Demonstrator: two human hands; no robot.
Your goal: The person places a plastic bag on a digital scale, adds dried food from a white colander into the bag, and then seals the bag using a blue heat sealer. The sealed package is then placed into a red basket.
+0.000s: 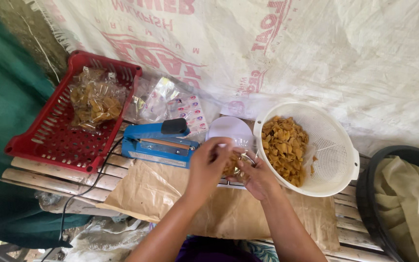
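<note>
Small clear bag of chips (232,164) pinched between both hands over the bench (54,182), just left of the white colander of chips (333,155). Left hand (208,162) curled over the bag's top, fingers closed on it; right hand (257,175) cups it from below. Blue heat sealer (158,143) just beyond, red basket (56,138) far left.

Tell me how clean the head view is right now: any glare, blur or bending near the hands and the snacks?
Head view: soft, even daylight, no hard shadows; the left hand and right hand slightly soft around the small clear bag; chips in the white colander sharp; mild shine on the packets in the red basket; wide-angle bending at the edges.
</note>
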